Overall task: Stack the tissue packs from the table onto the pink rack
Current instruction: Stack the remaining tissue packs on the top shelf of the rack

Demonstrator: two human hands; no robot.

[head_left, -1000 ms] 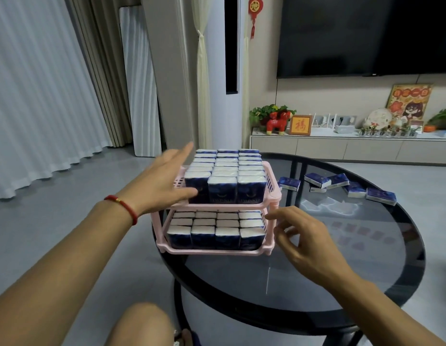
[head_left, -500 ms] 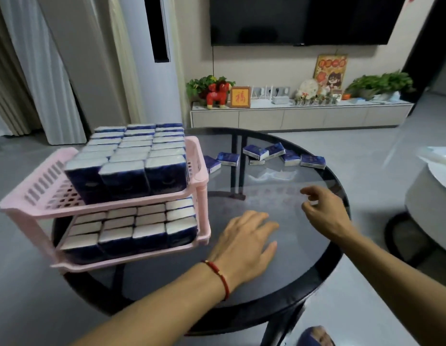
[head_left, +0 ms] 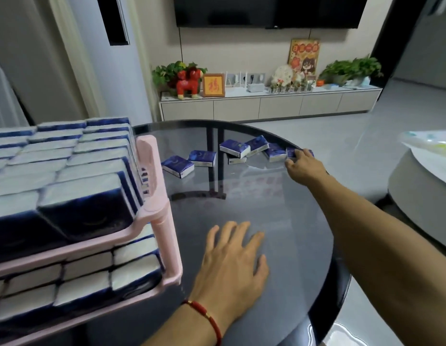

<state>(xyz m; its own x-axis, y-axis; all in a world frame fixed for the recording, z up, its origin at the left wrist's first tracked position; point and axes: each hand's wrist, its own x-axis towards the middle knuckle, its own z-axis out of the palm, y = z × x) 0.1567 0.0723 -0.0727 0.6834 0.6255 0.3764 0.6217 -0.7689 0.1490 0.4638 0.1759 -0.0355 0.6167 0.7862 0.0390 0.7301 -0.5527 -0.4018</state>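
Packs [head_left: 178, 166] loose on table [head_left: 279, 221]: 6

Rack [head_left: 157, 221] left (loose packs [head_left: 234, 148] far right).

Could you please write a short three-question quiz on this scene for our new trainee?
1. True or false: the left hand lies flat on the glass table.
2. Which loose tissue pack does the right hand touch? A the nearest to the pink rack; B the farthest right; C none.
3. How many tiers of the rack hold packs?

Key: 1 true; 2 B; 3 two, upper and lower.
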